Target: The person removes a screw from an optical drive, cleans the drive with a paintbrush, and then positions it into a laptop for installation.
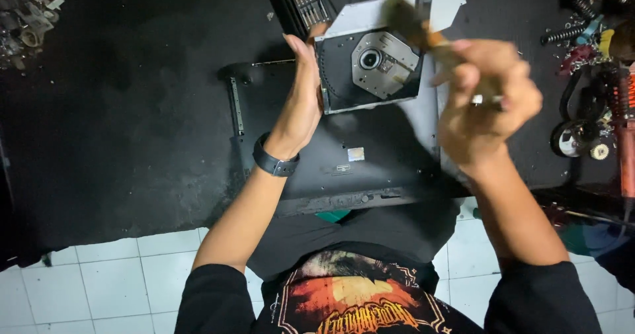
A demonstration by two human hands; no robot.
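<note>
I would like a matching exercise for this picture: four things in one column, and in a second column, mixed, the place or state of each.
Things:
1. optical drive
2. brush
3. wristband
4. opened laptop base

Places or states:
A. lies on the dark mat, below both hands
B. held by its edge in the left hand
C. worn on the left forearm
D. gripped in the right hand, bristles over the drive

Pairs: 1-B, 2-D, 3-C, 4-A
</note>
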